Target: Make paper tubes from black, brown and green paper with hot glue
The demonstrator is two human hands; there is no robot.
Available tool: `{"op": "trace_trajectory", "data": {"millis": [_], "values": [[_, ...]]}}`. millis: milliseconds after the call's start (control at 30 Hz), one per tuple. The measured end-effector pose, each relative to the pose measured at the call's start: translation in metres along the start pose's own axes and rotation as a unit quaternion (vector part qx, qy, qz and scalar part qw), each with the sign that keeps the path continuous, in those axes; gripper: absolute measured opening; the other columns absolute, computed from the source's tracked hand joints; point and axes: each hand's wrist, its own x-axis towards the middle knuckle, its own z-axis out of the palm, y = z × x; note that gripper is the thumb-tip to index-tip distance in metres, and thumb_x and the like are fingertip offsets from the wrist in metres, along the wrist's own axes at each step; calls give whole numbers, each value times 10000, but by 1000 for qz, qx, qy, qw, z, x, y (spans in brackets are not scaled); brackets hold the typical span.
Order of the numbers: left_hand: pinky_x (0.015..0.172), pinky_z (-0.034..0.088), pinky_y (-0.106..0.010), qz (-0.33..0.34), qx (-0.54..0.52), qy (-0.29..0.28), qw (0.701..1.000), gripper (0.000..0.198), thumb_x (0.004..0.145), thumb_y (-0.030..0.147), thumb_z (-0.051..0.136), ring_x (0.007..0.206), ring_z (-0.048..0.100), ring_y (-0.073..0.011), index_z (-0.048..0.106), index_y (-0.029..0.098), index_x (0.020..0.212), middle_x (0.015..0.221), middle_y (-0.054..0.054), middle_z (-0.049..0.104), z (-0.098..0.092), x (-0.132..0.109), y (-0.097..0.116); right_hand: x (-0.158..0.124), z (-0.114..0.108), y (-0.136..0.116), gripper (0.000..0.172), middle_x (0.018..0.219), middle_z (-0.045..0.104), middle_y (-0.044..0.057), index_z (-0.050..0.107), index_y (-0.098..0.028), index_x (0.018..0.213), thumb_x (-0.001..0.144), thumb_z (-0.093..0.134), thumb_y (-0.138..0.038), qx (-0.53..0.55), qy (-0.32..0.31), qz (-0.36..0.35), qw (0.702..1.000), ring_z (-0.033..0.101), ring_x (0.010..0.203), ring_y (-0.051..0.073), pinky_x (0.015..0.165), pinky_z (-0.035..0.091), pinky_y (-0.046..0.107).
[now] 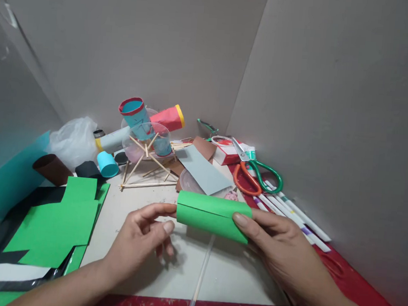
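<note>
A bright green paper tube (213,209), its overlap seam running along the side facing me, is held level above the white work board (139,261). My right hand (275,236) pinches its right end, thumb on the outside and fingers behind or inside the end. At the tube's left end is my left hand (148,233); its index fingertip disappears at the opening, while the thumb stays apart from the paper. Below the tube lies a thin translucent stick (200,275), reaching toward the board's front edge.
Cut green sheets (55,221) lie at left, by a brown tube (50,168). Behind stand a wooden stick frame (146,162), a blue paper cup shape (136,119) and a pale card (204,169). Scissors (255,171) and several markers (298,217) occupy the right.
</note>
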Motion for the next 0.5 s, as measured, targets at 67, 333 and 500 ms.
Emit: {"op": "trace_trajectory", "data": {"millis": [67, 333, 500], "values": [[432, 487, -175, -54, -88, -42, 994, 443, 835, 410, 673, 505, 653, -115, 624, 125, 1171, 804, -75, 707, 6, -2, -1, -3, 2, -2, 292, 703, 689, 11, 792, -234, 863, 844, 653, -489, -18, -15, -5, 1000, 577, 625, 169, 572, 478, 255], [507, 517, -184, -125, -191, -91, 969, 441, 838, 492, 656, 578, 697, -147, 672, 97, 1033, 613, -62, 707, 10, 0, -16, -9, 2, 5, 296, 662, 686, 24, 794, -236, 820, 792, 691, -512, -54, -47, 55, 996, 596, 615, 200, 527, 495, 271], [575, 537, -204, -119, -200, -86, 969, 428, 817, 501, 675, 630, 704, -146, 680, 101, 967, 689, -83, 736, 10, -2, -14, -10, -1, 11, 329, 612, 643, 36, 765, -207, 756, 819, 656, -511, -67, -32, 61, 995, 593, 553, 218, 501, 501, 315]]}}
